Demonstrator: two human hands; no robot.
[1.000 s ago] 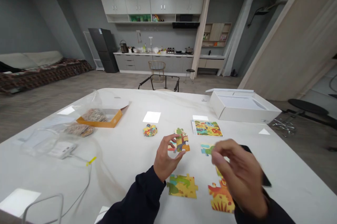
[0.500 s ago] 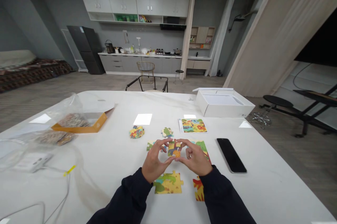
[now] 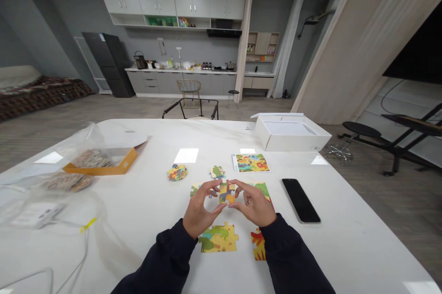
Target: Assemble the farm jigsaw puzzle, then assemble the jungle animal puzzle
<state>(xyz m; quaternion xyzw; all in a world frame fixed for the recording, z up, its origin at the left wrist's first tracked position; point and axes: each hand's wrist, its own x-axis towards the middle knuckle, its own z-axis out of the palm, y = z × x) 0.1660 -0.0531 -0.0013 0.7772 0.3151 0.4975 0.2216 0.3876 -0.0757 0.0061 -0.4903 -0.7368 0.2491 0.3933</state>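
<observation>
Pinching a small cluster of puzzle pieces (image 3: pixel 227 193) near the middle of the white table (image 3: pixel 138 206), the left hand (image 3: pixel 202 209) and right hand (image 3: pixel 253 204) face each other, their fingers (image 3: pixel 212 186) narrow and holding the cluster's sides at the tips. Such a light hold looks like the main risk: if the pressure slackens or the hands pull apart, the cluster could split and fall onto the pieces below. Two assembled sections lie just beyond the hands, at left (image 3: pixel 196 188) and right (image 3: pixel 263 189). Two more lie near, under the wrists, at left (image 3: pixel 218 237) and right (image 3: pixel 258 244), where a dragging sleeve (image 3: pixel 290 250) could shift them and open their joins. A loose piece (image 3: pixel 217 172) and a small pile (image 3: pixel 177 172) sit farther away, with a picture card (image 3: pixel 251 163) to the far right; a careless reach could scatter them. A phone (image 3: pixel 300 200) lies to the right. The fingers hide parts of the cluster, so I cannot tell how many pieces it holds, whether they interlock, or whether it touches the table. The right sleeve covers much of the near right section, and the far left section is partly hidden by the left hand.
</observation>
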